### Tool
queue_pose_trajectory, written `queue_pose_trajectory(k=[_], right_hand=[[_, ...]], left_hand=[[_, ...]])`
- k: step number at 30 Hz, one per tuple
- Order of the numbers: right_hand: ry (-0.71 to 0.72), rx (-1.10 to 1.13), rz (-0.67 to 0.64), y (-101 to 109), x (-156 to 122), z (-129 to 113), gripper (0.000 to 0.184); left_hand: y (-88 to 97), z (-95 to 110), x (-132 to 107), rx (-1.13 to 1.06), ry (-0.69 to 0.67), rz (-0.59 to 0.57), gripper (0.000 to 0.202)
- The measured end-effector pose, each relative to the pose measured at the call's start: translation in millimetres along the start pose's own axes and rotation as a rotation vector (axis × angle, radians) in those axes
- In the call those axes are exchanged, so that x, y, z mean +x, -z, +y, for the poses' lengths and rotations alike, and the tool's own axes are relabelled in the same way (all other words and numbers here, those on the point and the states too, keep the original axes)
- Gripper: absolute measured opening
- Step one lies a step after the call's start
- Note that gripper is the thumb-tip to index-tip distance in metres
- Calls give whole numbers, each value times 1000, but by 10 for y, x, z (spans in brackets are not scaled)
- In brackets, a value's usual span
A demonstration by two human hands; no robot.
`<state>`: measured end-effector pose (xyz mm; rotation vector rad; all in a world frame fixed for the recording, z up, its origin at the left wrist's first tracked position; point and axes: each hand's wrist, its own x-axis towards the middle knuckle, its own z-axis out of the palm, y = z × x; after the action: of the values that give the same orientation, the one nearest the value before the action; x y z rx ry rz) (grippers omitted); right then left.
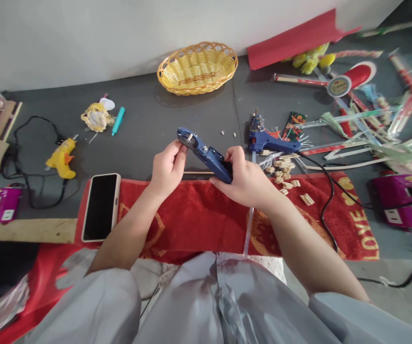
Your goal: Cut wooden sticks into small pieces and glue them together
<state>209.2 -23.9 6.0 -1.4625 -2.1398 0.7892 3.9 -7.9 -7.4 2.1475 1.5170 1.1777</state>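
Note:
Above the red towel [198, 215], my right hand [245, 179] is wrapped round the handles of a blue hand cutter [209, 157], which tilts up toward the left. My left hand [170, 167] is closed in a pinch at the cutter's metal jaws. A small pale piece shows between the jaws; what my left fingertips hold is mostly hidden. Behind my hands, a thin wooden stick [198, 172] runs along the towel's far edge. Two tiny pale bits [222, 133] lie on the dark table beyond. Short wooden pieces [282, 167] are heaped right of my right hand.
A blue glue gun [273, 142] with its cord lies at right, beside ribbons, sticks and a red spool [356, 79]. At the back stands a wicker basket [198, 71]. On the left are a phone [100, 206], a yellow glue gun [62, 157] and a teal marker [118, 120].

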Motion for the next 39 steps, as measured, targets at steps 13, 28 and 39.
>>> queue_pose_trajectory(k=[13, 28, 39], right_hand=[[-17, -3, -34, -15, 22, 23, 43], [-47, 35, -61, 5, 28, 20, 40], [10, -21, -60, -5, 31, 60, 35]], left_hand=[[-18, 9, 5, -22, 35, -36, 32], [-21, 0, 7, -53, 55, -49, 34], [-3, -2, 26, -6, 54, -97, 37]])
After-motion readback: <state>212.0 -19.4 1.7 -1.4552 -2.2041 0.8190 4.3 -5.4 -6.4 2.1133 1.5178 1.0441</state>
